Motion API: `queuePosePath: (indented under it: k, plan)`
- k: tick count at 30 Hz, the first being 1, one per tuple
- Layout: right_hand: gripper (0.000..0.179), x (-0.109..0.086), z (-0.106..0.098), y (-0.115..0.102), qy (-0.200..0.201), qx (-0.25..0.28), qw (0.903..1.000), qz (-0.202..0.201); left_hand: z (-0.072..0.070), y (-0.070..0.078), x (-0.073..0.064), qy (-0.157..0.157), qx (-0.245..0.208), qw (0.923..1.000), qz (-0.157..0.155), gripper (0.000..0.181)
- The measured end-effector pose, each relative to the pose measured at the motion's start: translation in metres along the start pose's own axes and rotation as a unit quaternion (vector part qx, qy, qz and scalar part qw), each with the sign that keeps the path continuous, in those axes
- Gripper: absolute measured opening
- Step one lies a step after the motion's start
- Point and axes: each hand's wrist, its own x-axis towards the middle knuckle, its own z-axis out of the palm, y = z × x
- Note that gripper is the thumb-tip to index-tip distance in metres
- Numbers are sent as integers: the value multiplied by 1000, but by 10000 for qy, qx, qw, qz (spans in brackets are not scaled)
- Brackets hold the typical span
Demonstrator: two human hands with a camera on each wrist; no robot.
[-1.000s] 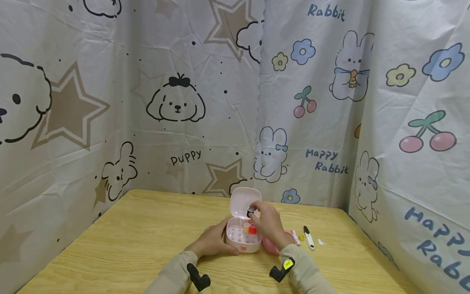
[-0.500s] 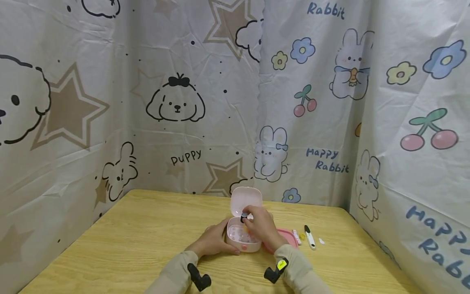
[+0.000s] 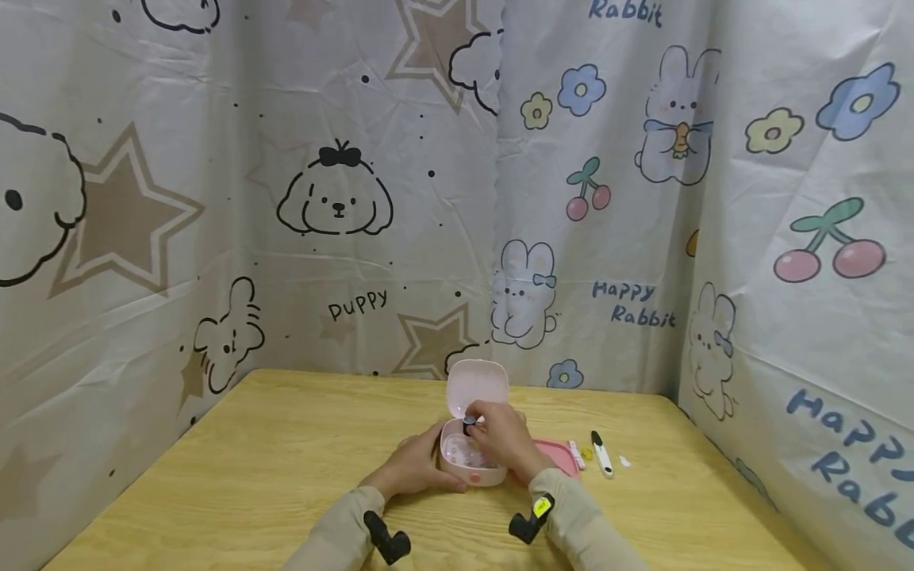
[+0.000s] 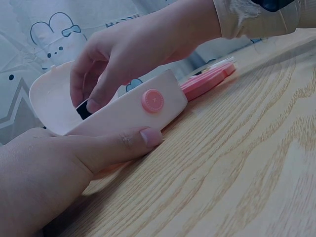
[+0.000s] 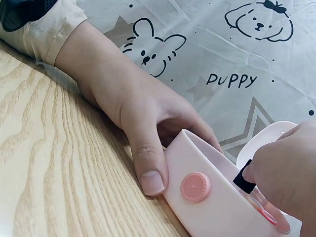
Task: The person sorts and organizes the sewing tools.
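A pale pink sewing box (image 3: 488,477) stands on the table with its lid (image 3: 477,385) raised at the back. My left hand (image 3: 414,466) grips its left side, thumb along the front wall near a round pink button (image 4: 153,100). Over the box's interior, my right hand (image 3: 503,436) pinches a black thread spool (image 3: 468,428) between thumb and fingers. In the right wrist view the black spool shows at the box's opening, near the red rim of another spool (image 5: 268,216). Small clear pegs line the inside floor; the right hand hides much of it.
Right of the box lies a pink tray (image 3: 560,454). Beyond it are a small white-and-pink item (image 3: 576,455), a yellow round item (image 3: 587,454), a white tool with a black tip (image 3: 602,455) and a small white piece (image 3: 624,461). Printed curtains (image 3: 343,262) enclose the table.
My right hand has moved left and lower with the black spool, from in front of the lid to over the box's interior. The left hand stays on the box.
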Motion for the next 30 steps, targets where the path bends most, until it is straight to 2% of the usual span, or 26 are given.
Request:
queuePosePath:
  k: [6,13,17,23,30]
  plan:
    - [16,4,0,-1,5,-65,9999,-124,-2,0,2,-15,98,9999,-50,116]
    - [14,5,2,-1,-175,-184,9997,-39,2,0,4,-12,72,10000,-67,114]
    - [10,5,4,-2,-133,-242,9996,-36,4,-4,3,9,154,9998,-124,117]
    - [11,3,8,1,-79,-456,9988,-144,4,-2,3,22,67,9999,-72,116]
    - [13,-1,8,4,-161,-420,9990,-10,7,1,4,0,-5,9999,-139,116]
